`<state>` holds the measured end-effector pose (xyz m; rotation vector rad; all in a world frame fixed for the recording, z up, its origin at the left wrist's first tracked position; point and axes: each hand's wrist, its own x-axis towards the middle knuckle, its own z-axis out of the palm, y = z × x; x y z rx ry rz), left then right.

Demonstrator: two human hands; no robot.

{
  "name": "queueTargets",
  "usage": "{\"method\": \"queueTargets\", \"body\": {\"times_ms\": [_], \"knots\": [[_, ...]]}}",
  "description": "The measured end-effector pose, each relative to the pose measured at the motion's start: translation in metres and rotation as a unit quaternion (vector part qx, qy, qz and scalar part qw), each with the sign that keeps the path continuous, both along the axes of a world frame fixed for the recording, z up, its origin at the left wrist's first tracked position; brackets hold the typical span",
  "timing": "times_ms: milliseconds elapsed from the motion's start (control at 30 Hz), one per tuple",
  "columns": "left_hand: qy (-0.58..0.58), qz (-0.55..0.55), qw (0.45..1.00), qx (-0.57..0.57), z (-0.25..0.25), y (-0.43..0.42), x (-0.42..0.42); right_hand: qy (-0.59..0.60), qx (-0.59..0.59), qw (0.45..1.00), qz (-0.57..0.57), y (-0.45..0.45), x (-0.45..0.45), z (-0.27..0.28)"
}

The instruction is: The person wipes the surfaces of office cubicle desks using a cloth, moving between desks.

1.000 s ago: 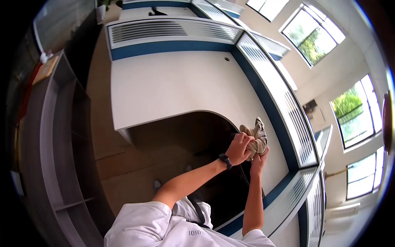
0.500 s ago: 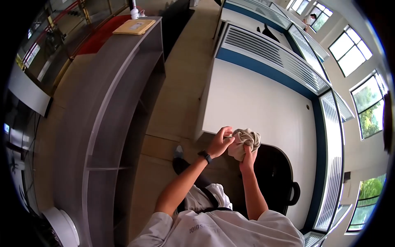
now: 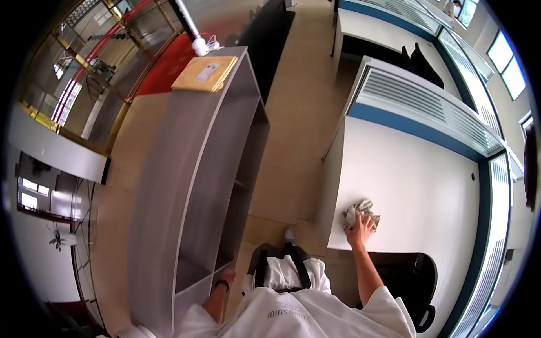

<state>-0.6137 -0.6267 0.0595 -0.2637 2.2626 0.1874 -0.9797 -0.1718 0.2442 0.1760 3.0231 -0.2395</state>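
My right hand [image 3: 360,231] is closed over a crumpled beige cloth [image 3: 360,208], pressing it onto the white desk [image 3: 406,169] near its front left corner. The cloth bunches up ahead of and around the fingers. Low beside the grey shelf unit hangs my left hand [image 3: 227,275], with a dark band on its wrist. It is blurred, so its fingers cannot be made out and nothing can be seen in it.
A black chair [image 3: 403,281] is tucked at the desk's front edge. Blue-and-white partitions [image 3: 422,132] border the desk. On the shelf unit [image 3: 208,141] to the left lie yellow envelopes [image 3: 205,73]. A tiled aisle [image 3: 293,141] runs between shelf and desk. Another person [image 3: 451,8] is far off.
The cloth has gone from between both hands down onto the desk under my right hand. My left hand has let go and dropped left toward the shelf. The view has turned left.
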Motion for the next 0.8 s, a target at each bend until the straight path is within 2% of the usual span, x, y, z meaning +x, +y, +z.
{"method": "queueTargets", "body": {"times_ms": [67,133,200,367,467,500,533,600,667,733,767,800], "knots": [[-0.109,0.170,0.976,0.081,0.020,0.007,0.015,-0.005,-0.006,1.000,-0.021,-0.010,-0.016,0.000],[-0.128,0.231,0.956,0.125,0.028,0.016,0.002,-0.008,-0.013,0.999,-0.033,-0.020,-0.037,-0.001],[-0.107,0.259,0.946,0.164,0.024,0.021,-0.041,0.041,-0.050,0.996,-0.065,-0.032,-0.064,-0.009],[0.018,0.299,0.929,0.218,-0.011,-0.003,-0.196,0.030,-0.041,0.998,-0.026,-0.061,-0.194,0.000],[0.089,0.412,0.880,0.219,-0.027,-0.027,-0.312,0.037,-0.002,0.999,-0.023,-0.074,-0.271,-0.019],[0.106,0.474,0.847,0.217,-0.025,-0.036,-0.354,0.037,0.017,0.999,-0.025,-0.075,-0.298,-0.023],[0.096,0.459,0.841,0.268,-0.018,-0.048,-0.394,0.041,0.009,0.999,-0.028,-0.076,-0.322,-0.029],[0.234,0.433,0.836,0.242,-0.058,-0.049,-0.446,0.006,-0.008,0.997,-0.074,-0.065,-0.354,-0.036],[0.253,0.440,0.801,0.317,-0.016,-0.055,-0.520,-0.068,-0.035,0.987,-0.138,-0.060,-0.380,-0.042],[0.259,0.432,0.796,0.335,0.027,-0.062,-0.591,-0.149,-0.029,0.973,-0.176,-0.069,-0.389,-0.030],[0.256,0.416,0.798,0.352,0.036,-0.061,-0.611,-0.163,0.015,0.969,-0.184,-0.073,-0.386,-0.028],[0.244,0.400,0.806,0.363,0.042,-0.060,-0.628,-0.186,-0.007,0.966,-0.177,-0.074,-0.382,-0.023]]}}
